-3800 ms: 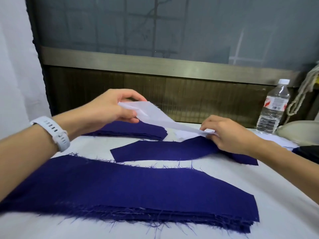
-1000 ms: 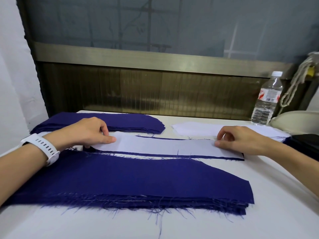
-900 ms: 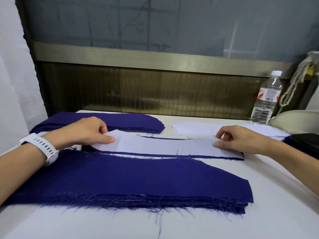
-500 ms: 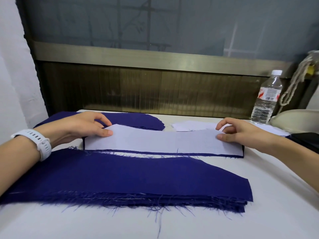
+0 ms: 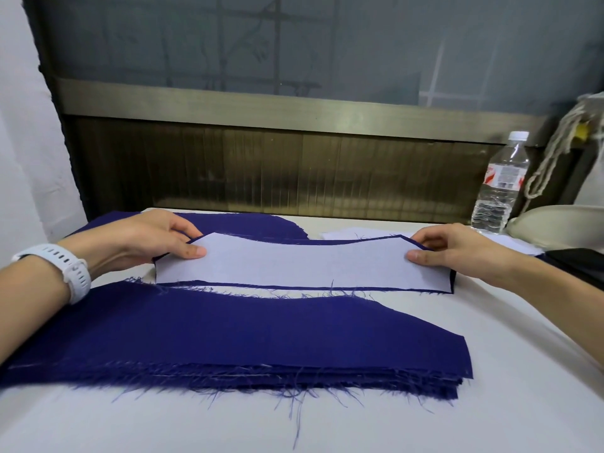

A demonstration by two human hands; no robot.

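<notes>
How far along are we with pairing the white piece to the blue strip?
Done: the white piece lies flat over the blue strip, whose edge shows as a thin border along the near and right sides. In hand: the left hand and right hand pinch its two ends, apparently squaring it up. Left: the near stack of blue pieces looks unpaired, and spare white pieces wait behind.

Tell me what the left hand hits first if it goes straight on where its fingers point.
The left hand pinches the left end of the white piece, fingers pointing right along it. Straight on it would probably cross that piece into the right hand at the far end; nothing else lies between.
</notes>
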